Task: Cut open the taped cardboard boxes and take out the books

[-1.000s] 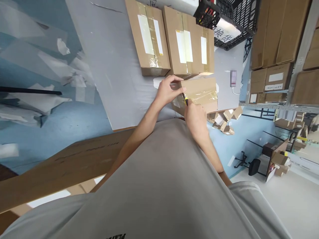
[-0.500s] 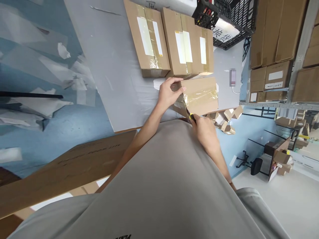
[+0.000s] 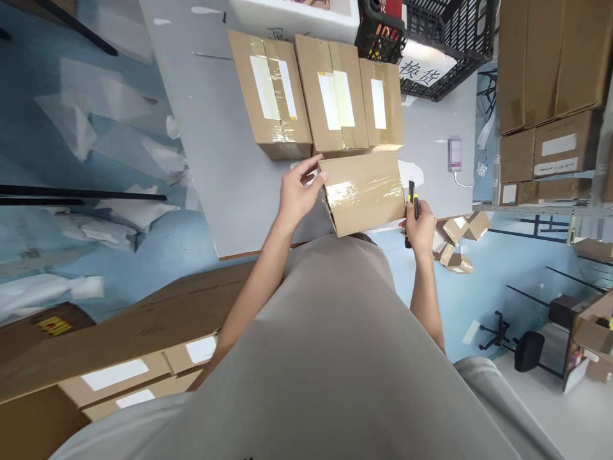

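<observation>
A taped cardboard box (image 3: 364, 191) lies at the near edge of the grey table, close to my body. My left hand (image 3: 299, 191) grips its left end, thumb on the top face and fingers at the far corner. My right hand (image 3: 420, 227) is closed around a black and yellow box cutter (image 3: 412, 195), just beside the box's right end. The cutter points away from me. Whether its blade is out, I cannot make out. Clear tape runs along the top of the box.
Three labelled cartons (image 3: 332, 96) stand in a row behind the box. Beyond them are a white foam box (image 3: 297, 22) and a black crate (image 3: 438, 64). A device with a cable (image 3: 454, 154) lies at the right. A large open carton (image 3: 158, 300) stands at my left.
My right hand has moved the box cutter from the box's left near corner to its right end. My left hand still holds the left end. The view has shifted slightly.
</observation>
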A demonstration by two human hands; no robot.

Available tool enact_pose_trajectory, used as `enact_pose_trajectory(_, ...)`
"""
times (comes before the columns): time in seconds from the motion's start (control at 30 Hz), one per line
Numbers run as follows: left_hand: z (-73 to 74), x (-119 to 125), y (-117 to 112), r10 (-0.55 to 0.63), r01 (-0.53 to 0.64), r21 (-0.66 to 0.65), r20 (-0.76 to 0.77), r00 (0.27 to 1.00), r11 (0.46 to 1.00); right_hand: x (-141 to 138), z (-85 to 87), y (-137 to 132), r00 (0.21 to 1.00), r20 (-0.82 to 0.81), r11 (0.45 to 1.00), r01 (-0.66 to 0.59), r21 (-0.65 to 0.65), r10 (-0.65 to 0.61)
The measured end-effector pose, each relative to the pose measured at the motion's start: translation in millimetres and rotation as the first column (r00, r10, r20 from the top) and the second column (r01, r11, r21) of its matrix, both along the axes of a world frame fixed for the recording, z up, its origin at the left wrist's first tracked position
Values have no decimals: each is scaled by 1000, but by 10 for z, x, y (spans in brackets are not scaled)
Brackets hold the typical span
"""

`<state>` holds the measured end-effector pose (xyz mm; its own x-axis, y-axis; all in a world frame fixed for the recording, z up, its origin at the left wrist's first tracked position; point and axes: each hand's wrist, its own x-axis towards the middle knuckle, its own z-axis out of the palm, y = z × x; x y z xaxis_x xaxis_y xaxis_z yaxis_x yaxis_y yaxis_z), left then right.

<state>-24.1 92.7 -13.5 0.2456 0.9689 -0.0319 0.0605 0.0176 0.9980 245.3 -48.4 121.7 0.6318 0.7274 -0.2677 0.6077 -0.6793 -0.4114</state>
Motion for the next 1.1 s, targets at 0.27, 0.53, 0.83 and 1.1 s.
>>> enact_pose_trajectory(0.27, 519, 350, -108, 256, -186, 231, -327, 910, 955, 248, -73, -4, 969, -167, 983, -178, 40, 182)
enact_pose_trajectory(0.53, 871, 1186, -374, 136, -4, 291, -438, 889, 957, 411, -204, 48, 897, -323, 952, -271, 142, 303)
enact_pose_trajectory(0.83, 733, 1236, -335, 144, 67, 343, -554, 820, 937, 459, -202, 188, 852, -346, 916, -332, 224, 393)
enact_pose_trajectory(1.1, 633, 1253, -359, 90, 122, 310, -589, 803, 943, 484, -138, 271, 820, -347, 884, -369, 289, 455)
